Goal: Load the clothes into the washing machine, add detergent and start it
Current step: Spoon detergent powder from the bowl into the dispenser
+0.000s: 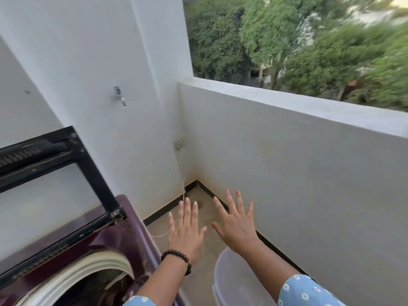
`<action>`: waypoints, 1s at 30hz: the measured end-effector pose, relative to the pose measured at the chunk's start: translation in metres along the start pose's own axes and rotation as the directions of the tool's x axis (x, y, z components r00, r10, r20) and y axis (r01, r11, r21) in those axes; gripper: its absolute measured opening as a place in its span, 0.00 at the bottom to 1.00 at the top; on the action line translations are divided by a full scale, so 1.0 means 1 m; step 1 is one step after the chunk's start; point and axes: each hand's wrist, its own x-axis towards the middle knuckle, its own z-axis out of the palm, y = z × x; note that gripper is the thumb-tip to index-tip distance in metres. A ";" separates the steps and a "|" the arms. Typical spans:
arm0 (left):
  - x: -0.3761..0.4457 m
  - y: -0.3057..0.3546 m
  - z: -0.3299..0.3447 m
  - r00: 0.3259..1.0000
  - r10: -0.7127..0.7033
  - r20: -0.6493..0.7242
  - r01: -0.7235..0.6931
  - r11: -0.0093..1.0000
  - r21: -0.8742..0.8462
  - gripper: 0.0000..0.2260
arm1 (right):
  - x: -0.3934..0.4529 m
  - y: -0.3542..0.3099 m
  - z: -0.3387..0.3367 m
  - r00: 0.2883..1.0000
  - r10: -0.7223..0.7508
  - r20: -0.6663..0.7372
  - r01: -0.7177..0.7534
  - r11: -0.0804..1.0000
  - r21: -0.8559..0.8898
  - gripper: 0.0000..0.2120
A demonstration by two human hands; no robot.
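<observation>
**Hands spread above the balcony floor, washer open on the left**

Sleeves of pale blue printed cloth point(306, 292) frame the bottom edge of my view, one on each forearm. Beneath the right forearm I see a translucent plastic tub point(234, 281) standing on the floor, its rim rounded and its inside too hazy for me to tell what it holds. My left hand point(186, 230) is stretched forward with all fingers straight and a little apart, gripping nothing; a dark beaded bracelet point(176, 257) circles its wrist. My right hand point(235, 224) is likewise flat and wide, fingers fanned, nails painted orange, also holding nothing. Both palms face down and hang in the air above the beige floor point(205, 281), close beside each other but apart.

At lower left sits the washing machine point(123, 237), a maroon top-loader. Its black-framed lid point(66, 173) stands raised against the white wall point(99, 62), and the pale ring of the drum mouth point(92, 268) shows below it. Dark clothes point(88, 290) lie inside the drum, though I cannot make out single pieces.

Higher on the wall a metal tap point(119, 95) juts out. To the right runs the white parapet point(287, 151), meeting the wall in a corner. Past it stand blurred green trees point(276, 40).
</observation>
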 end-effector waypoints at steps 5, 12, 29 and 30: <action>0.029 0.063 -0.004 0.989 0.116 0.091 -0.118 0.993 0.012 0.31 | -0.012 0.059 -0.018 0.991 0.128 -0.036 -0.127 0.991 0.038 0.33; 0.058 0.163 -0.026 0.959 0.263 0.106 -0.263 0.965 -0.011 0.32 | -0.040 0.151 -0.053 0.931 0.350 -0.104 -0.345 0.936 0.064 0.33; 0.098 0.364 -0.108 0.799 0.600 -0.051 -0.601 0.792 -0.108 0.31 | -0.107 0.302 -0.147 0.671 0.606 -0.427 -0.569 0.790 0.228 0.35; 0.101 0.373 -0.114 0.792 0.607 -0.066 -0.611 0.782 -0.123 0.31 | -0.108 0.308 -0.153 0.649 0.609 -0.456 -0.569 0.786 0.241 0.35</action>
